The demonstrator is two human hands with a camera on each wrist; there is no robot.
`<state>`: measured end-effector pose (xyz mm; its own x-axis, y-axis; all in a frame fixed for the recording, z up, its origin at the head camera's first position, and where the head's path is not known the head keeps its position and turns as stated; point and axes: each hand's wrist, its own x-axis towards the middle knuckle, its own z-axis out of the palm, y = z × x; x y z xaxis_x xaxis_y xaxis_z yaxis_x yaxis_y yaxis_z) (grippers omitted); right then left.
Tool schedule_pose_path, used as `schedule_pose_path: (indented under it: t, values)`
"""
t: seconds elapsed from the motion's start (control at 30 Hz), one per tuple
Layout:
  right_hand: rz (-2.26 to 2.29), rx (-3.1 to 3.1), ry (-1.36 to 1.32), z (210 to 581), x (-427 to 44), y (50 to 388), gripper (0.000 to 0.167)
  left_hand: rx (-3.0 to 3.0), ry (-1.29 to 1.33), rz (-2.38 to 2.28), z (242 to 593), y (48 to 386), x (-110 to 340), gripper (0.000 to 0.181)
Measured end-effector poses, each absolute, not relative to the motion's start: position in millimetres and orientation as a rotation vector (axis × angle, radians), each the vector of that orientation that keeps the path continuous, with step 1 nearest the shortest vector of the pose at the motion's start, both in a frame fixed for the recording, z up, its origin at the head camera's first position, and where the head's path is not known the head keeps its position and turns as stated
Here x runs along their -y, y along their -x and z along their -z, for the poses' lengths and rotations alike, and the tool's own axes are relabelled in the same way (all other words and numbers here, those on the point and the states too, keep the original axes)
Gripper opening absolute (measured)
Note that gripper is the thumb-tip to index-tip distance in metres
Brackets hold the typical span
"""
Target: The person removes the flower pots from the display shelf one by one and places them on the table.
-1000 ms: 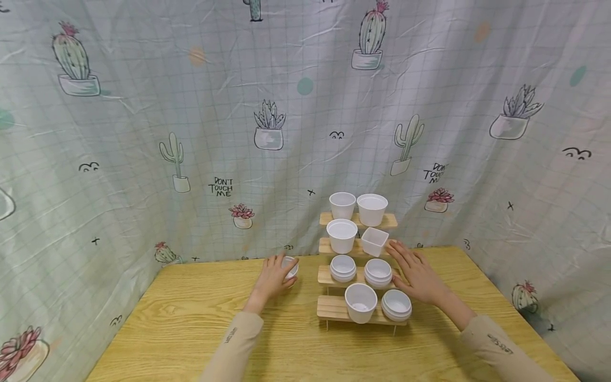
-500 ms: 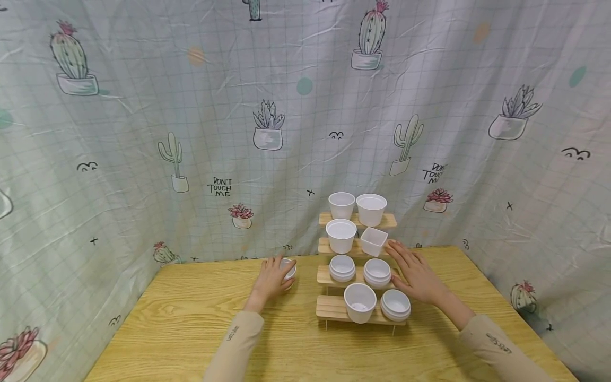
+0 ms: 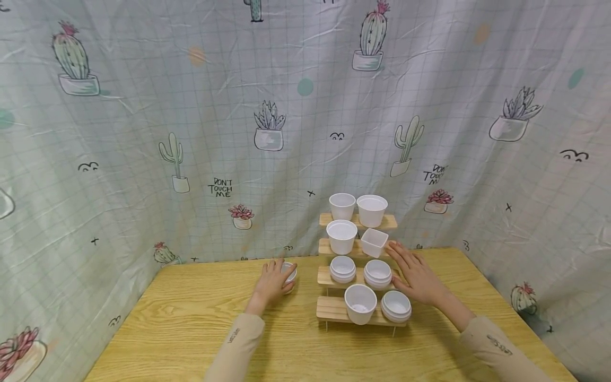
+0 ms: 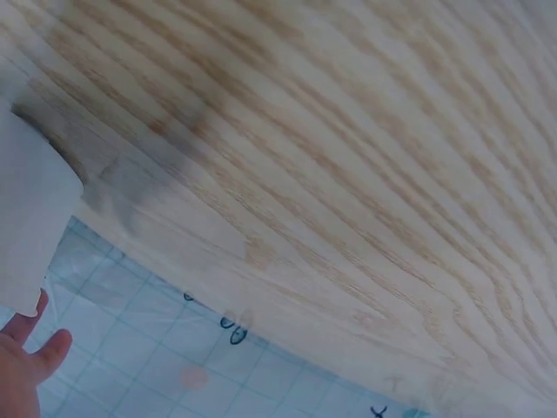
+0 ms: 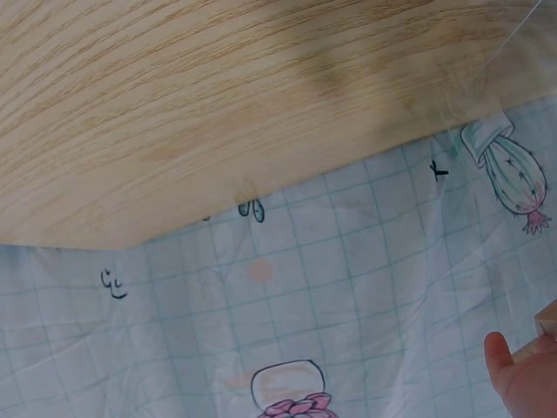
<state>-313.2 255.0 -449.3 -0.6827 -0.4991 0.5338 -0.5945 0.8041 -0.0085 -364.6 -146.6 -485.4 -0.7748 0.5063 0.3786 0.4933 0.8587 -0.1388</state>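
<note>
Left of the rack, my left hand [image 3: 271,281] grips a small white cup [image 3: 289,271] on the table; part of this cup [image 4: 35,209] shows at the left edge of the left wrist view with fingers by it. My right hand [image 3: 417,276] rests with extended fingers against the right side of a four-step wooden rack [image 3: 329,306]. Two white pots stand on each step, among them a square one [image 3: 374,242] close to the right fingertips and a ridged round one [image 3: 378,274] near the thumb. The right wrist view catches a corner of wood beside the fingers.
The wooden table [image 3: 191,318] runs back to a curtain [image 3: 286,175] printed with cacti, which hangs behind it and along both sides. Large round pots [image 3: 372,210] stand on the top step.
The left hand and its cup have shifted very slightly to the left since a second ago. The right hand and the rack hold their places.
</note>
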Motion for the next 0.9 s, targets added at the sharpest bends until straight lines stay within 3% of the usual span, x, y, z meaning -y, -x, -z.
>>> schedule_pose_path:
  t: [0.9]
  values:
    - [-0.239, 2.465, -0.807, 451.9, -256.2, 314.4, 0.071, 2.655, 0.753, 0.045, 487.1, 362.6, 149.9, 0.049]
